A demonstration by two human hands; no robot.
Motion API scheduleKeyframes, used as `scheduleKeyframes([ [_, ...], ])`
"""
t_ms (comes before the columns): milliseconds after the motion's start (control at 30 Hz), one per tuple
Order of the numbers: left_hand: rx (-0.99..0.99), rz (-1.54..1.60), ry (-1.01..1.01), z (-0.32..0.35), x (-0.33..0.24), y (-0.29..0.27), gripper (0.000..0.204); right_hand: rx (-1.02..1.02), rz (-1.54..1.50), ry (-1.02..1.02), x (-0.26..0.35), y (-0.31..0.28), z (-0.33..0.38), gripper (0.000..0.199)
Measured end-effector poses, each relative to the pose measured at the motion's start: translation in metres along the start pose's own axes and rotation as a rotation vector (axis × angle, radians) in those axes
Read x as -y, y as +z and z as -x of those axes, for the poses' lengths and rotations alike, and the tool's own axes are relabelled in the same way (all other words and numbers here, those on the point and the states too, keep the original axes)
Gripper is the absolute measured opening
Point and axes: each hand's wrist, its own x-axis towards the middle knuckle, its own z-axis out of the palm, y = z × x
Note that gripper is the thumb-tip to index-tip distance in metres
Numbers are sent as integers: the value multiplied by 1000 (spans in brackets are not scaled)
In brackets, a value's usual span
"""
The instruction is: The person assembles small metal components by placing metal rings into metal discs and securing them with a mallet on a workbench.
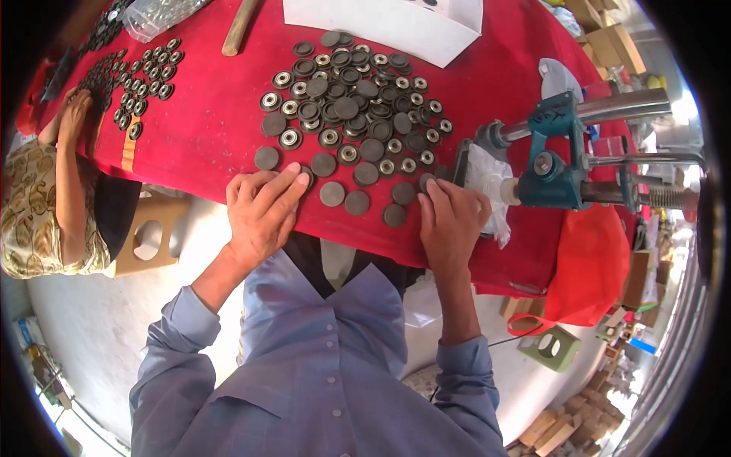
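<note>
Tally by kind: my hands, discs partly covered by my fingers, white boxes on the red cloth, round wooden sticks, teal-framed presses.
Left hand and right hand: 2
Partly covered discs: 2
White box: 1
Wooden stick: 1
Teal-framed press: 1
Total: 7

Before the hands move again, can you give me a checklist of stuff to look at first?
1. Left hand at a dark disc: ok.
2. Right hand at another disc: ok.
3. Right hand clear of the white wrapping by the teal machine: cannot tell; they look very close.
4. Pile of discs all facing one way: not ok; some show metal centres, others plain dark faces.
5. Other person's hand well apart: ok, far left.
</note>
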Motion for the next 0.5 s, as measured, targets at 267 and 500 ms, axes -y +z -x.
scheduleKeyframes([
  [267, 9, -4, -11, 2, 1, 1, 57, -12, 62, 49, 14, -3, 6, 25],
  [500, 10, -6, -7, -1, -2, 0, 56, 14, 207, -28, 22, 1, 10, 20],
])
